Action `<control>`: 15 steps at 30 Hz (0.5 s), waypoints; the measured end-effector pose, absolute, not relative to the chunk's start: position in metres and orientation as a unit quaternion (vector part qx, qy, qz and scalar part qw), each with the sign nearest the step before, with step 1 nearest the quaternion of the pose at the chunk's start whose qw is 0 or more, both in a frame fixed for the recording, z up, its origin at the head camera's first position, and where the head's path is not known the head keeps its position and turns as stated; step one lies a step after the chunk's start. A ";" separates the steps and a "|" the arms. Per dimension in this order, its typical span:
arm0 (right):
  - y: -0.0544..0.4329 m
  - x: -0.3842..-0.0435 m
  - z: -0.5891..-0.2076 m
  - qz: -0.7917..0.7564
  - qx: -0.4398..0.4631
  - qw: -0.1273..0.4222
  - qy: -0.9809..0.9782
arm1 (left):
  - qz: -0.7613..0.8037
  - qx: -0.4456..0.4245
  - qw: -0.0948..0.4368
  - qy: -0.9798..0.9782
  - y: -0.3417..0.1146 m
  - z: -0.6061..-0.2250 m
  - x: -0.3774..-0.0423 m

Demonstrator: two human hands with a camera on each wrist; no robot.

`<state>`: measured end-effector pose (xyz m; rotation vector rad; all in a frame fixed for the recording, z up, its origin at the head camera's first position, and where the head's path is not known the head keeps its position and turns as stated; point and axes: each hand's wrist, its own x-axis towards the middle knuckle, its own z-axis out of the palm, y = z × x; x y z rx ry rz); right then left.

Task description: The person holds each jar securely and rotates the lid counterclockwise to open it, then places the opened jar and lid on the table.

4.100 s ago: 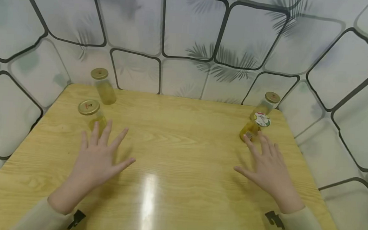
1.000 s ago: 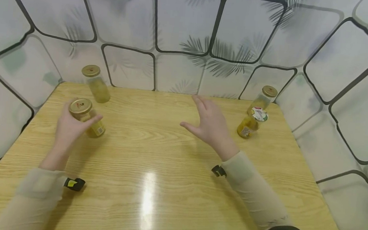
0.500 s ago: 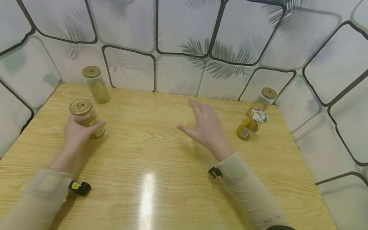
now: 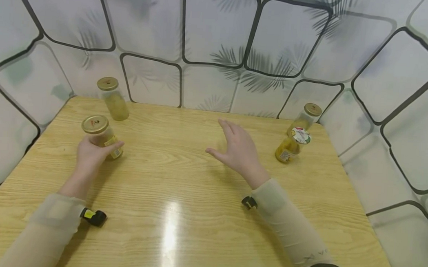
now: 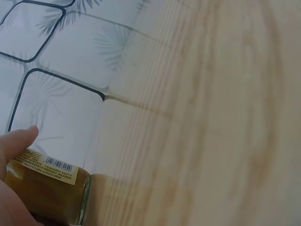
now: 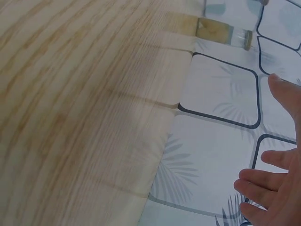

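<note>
My left hand (image 4: 92,154) grips a glass jar (image 4: 100,127) with a gold lid on the left side of the table, the thumb lying across its yellow label. In the left wrist view the jar (image 5: 51,193) stands with its base at the wood surface, a barcode label facing the camera. The other fingers are hidden behind the glass. My right hand (image 4: 239,149) hovers over the middle back of the table, fingers extended and thumb spread, holding nothing. In the right wrist view that hand (image 6: 275,188) appears at the right edge, away from any jar.
A second gold-lidded jar (image 4: 115,103) stands at the back left. On the right, a jar with a white patterned lid (image 4: 290,148) stands before another gold-lidded jar (image 4: 308,114). Patterned walls (image 4: 220,27) border the wooden table (image 4: 181,180).
Since the first frame, my left hand has gone from spread near the front left jar to gripping it. My right hand has left the right jars for the middle. Over the last half second, both barely moved.
</note>
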<state>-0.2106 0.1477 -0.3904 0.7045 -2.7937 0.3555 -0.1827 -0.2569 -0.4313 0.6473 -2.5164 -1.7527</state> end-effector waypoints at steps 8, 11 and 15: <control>0.149 -0.210 -0.394 0.123 0.243 0.112 -0.956 | -0.609 0.237 0.016 -0.757 -0.253 -0.436 -0.184; 0.150 -0.210 -0.394 0.124 0.244 0.114 -0.955 | -0.620 0.238 0.010 -0.747 -0.253 -0.437 -0.184; 0.151 -0.212 -0.393 0.125 0.243 0.119 -0.954 | -0.591 0.230 0.006 -0.773 -0.250 -0.435 -0.186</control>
